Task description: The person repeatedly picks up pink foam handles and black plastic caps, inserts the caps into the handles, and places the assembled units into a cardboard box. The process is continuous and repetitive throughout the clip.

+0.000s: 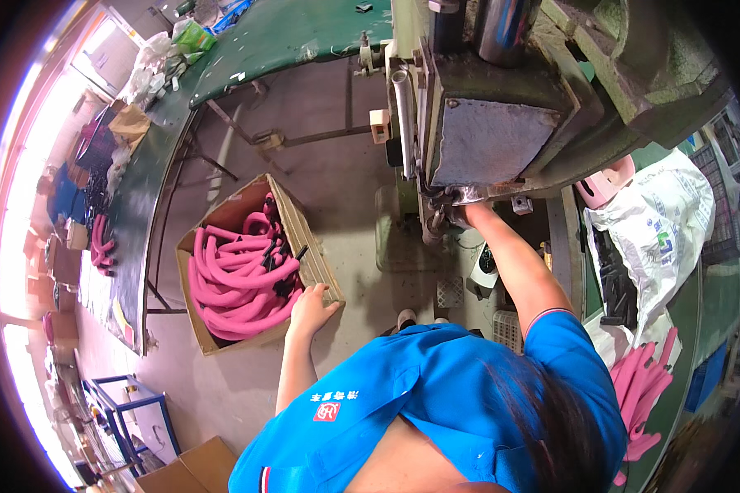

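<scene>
My left hand (309, 302) reaches down to the near corner of a cardboard box (314, 256) full of pink foam tubes (237, 279) with black ends. Its fingers lie loosely on the tubes at the box's edge, closed on nothing I can see. My right arm stretches forward, and my right hand (460, 210) sits under the grey block of a green press machine (489, 140), against a shiny metal part (448, 197). The fingers are mostly hidden there, so its grip is unclear.
A long green table (152, 164) curves along the left, with pink tubes (100, 245) and clutter on it. A white sack (662, 238) and more pink tubes (641, 386) lie at the right. A blue rack (123, 411) and a cardboard box (197, 464) stand at lower left.
</scene>
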{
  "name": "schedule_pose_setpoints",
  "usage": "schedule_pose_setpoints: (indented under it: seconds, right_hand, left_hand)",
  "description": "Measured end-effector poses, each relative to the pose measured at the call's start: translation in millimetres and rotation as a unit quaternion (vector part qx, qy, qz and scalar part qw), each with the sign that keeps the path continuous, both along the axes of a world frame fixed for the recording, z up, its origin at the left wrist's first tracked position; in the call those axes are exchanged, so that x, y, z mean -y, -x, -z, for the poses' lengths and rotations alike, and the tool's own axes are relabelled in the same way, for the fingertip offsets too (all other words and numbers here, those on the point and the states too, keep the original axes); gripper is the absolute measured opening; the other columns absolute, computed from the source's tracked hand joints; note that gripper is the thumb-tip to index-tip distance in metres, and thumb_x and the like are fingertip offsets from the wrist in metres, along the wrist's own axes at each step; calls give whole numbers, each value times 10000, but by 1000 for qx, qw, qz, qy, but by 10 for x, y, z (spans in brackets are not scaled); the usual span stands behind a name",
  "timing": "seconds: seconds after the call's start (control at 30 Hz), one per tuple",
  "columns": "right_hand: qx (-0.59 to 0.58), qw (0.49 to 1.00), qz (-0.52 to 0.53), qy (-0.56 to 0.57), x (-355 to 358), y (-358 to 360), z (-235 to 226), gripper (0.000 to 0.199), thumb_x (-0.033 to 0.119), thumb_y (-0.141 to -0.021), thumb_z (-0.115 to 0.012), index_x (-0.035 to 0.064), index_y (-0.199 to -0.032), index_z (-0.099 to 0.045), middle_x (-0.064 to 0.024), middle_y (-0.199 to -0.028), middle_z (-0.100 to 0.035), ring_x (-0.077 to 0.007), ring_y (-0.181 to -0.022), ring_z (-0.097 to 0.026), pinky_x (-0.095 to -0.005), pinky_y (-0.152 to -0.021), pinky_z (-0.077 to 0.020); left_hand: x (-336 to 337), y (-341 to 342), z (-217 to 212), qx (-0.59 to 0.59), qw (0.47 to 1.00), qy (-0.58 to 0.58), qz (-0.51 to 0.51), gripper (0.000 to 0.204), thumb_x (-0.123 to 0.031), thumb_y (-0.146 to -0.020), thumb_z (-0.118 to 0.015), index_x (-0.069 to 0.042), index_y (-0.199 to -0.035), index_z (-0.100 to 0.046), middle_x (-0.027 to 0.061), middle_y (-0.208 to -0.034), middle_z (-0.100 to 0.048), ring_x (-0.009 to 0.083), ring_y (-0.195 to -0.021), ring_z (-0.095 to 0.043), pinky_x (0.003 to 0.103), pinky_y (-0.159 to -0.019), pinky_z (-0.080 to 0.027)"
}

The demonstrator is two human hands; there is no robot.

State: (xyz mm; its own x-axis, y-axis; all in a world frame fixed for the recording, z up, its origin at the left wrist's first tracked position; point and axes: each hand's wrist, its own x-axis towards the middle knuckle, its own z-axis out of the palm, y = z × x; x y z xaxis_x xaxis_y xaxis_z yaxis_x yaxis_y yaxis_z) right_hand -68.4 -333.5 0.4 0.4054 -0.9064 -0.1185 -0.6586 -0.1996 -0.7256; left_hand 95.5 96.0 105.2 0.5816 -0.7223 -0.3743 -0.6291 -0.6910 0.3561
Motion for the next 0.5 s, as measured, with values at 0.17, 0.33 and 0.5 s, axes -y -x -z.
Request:
schedule_pose_setpoints:
  seconds: [0.17,0.33,0.5]
  right_hand:
    - [50,999,-5,6,20,23,141,482,363,-891,-467,-7,-1195,-512,-253,-1249,-501,-390,-1139,-474,-431,-938,-367]
    - [0,1000,18,1,-248,114,-447,465,365,-891,-423,38,-1208,-516,-238,-1256,-508,-428,-1115,-490,-462,-898,-397]
    - [238,948,-85,194,-198,247,-738,201,178,-857,-582,31,-995,-581,-121,-960,-621,-274,-850,-595,-395,-721,-491]
  left_hand:
    - [252,270,-83,-22,997,26,74,469,-327,-768,-664,-76,-1146,-547,149,-988,-612,326,-966,-585,412,-823,-471]
    - [260,537,-130,-56,993,28,101,452,-315,-781,-650,-75,-1148,-539,133,-969,-622,305,-932,-601,400,-797,-479]
    - [94,509,-45,-47,995,8,85,438,-308,-773,-665,-73,-1123,-546,140,-965,-641,317,-935,-607,413,-801,-476]
